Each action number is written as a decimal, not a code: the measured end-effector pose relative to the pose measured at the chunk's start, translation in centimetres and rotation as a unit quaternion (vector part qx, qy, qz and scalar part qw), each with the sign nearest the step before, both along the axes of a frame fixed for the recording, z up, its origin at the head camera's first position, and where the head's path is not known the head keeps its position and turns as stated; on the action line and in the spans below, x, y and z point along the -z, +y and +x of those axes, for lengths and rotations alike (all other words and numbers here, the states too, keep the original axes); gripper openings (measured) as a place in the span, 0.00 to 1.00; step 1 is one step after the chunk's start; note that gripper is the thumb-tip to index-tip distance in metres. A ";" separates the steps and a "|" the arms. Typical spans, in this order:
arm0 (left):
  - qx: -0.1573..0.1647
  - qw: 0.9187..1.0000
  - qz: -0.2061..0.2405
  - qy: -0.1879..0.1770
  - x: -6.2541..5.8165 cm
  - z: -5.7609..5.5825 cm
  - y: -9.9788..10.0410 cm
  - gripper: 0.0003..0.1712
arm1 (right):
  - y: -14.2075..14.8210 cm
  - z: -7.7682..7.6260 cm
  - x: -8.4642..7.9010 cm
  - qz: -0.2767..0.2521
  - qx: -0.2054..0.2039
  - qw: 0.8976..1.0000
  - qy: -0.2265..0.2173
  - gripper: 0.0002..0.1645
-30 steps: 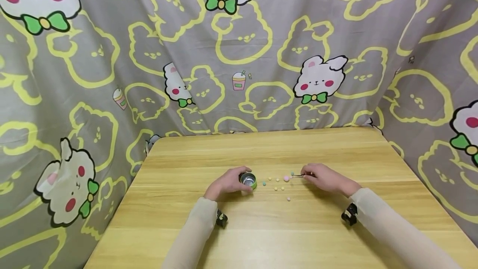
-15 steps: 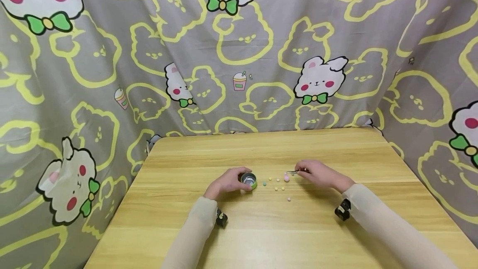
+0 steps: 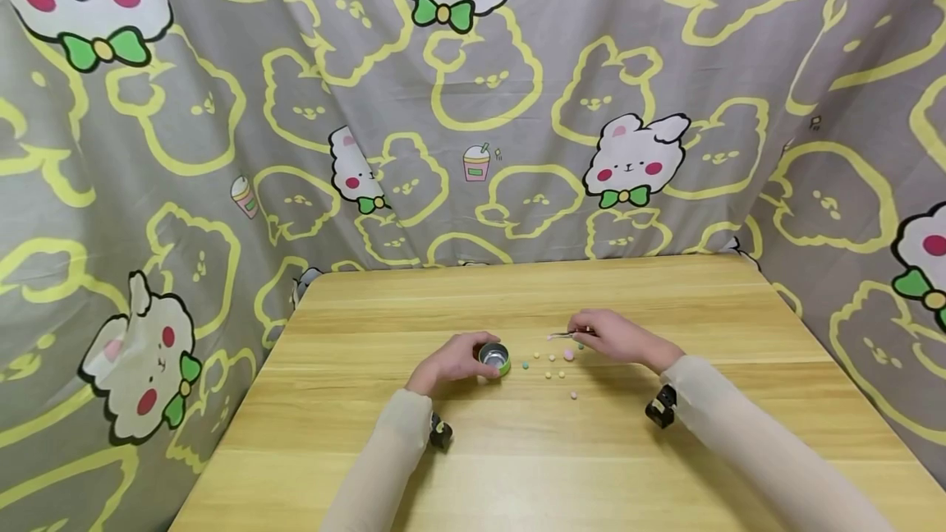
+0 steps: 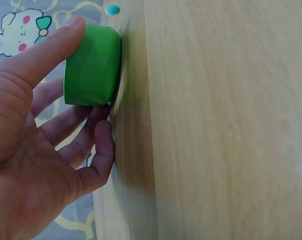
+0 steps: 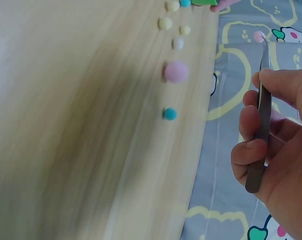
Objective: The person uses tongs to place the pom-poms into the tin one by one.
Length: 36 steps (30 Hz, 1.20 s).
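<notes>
Holding a green tin in the left hand, just below the centre of the head view, with thumb curled against one side and fingers bent round the other. Standing upright on the wood-grained table, base down and mouth up, presumably gripped by the sides to prevent sliding while keeping the top unblocked. Pinching slim metal tweezers in the right hand, right of the tin and well apart from the left hand. Bracing the shaft between thumb and curled fingers, probably for fine control, with narrow tips pointing leftward in the head view. Clasping a small pink ball at those tips, above the tabletop, perhaps as a size better suited to metal points than to fingertips. Lying to the right of the tin, near the middle of the head view: a larger pink ball, pale yellow balls and teal balls, loosely spaced, perhaps for easy access one at a time.
</notes>
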<state>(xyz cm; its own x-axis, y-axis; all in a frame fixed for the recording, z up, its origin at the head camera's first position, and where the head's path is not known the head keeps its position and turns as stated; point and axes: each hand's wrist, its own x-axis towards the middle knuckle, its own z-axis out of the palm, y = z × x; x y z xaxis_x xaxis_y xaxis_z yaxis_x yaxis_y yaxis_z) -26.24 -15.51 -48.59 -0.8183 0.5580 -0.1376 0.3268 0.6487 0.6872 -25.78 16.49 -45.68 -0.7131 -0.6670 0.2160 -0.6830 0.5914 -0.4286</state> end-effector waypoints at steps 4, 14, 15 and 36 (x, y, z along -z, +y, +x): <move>-0.001 1.000 0.001 0.001 0.0 -0.1 0.0 0.35 | -0.8 -0.3 -0.3 -0.004 -0.004 1.000 -0.004 0.05; -0.006 1.000 -0.004 -0.001 0.2 -0.1 0.0 0.35 | -2.6 -0.5 -0.5 -0.003 -0.017 1.000 -0.021 0.06; -0.007 1.000 -0.004 -0.002 0.2 0.0 0.1 0.35 | -2.8 -0.6 -0.5 -0.004 -0.018 1.000 -0.024 0.06; -0.003 1.000 -0.003 0.005 0.2 -0.1 0.0 0.33 | -5.7 -1.5 0.3 0.002 -0.047 0.999 -0.023 0.06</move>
